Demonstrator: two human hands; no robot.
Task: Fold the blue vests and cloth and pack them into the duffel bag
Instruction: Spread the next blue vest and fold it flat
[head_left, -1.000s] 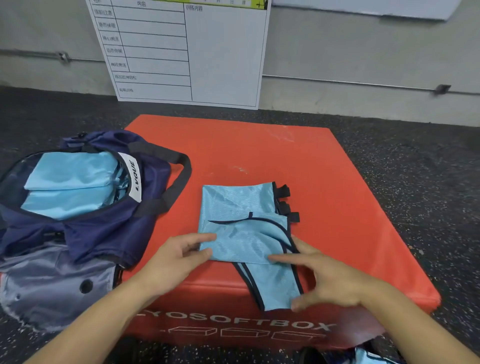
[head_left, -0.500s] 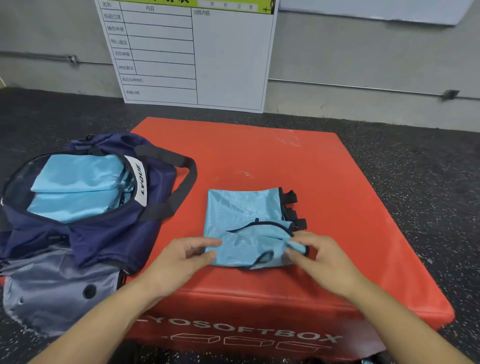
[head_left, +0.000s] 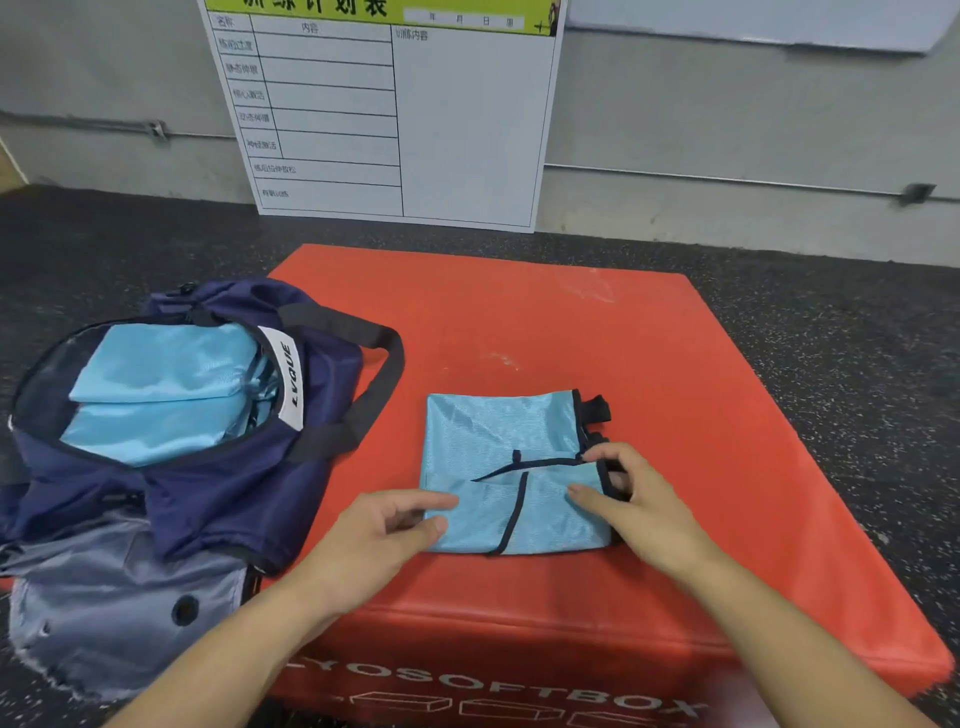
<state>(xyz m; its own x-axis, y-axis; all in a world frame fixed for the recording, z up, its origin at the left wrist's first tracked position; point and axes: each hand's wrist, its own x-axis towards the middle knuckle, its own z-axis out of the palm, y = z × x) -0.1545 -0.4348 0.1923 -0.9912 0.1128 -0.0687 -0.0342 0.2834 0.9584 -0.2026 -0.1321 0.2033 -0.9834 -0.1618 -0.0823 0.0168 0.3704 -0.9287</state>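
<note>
Nearest, the left hand (head_left: 387, 530) pinches the left edge of a light-blue mesh vest with dark binding (head_left: 511, 470); the right hand (head_left: 631, 499) pinches its right edge. The vest lies folded to a compact rectangle on a red padded vinyl box (head_left: 649, 364), so folding appears nearly complete; lifting it intact is judged to come next. Further left, a navy nylon duffel bag (head_left: 218, 483) stands open, holding glossy light-blue folded fabric (head_left: 166, 389).
</note>
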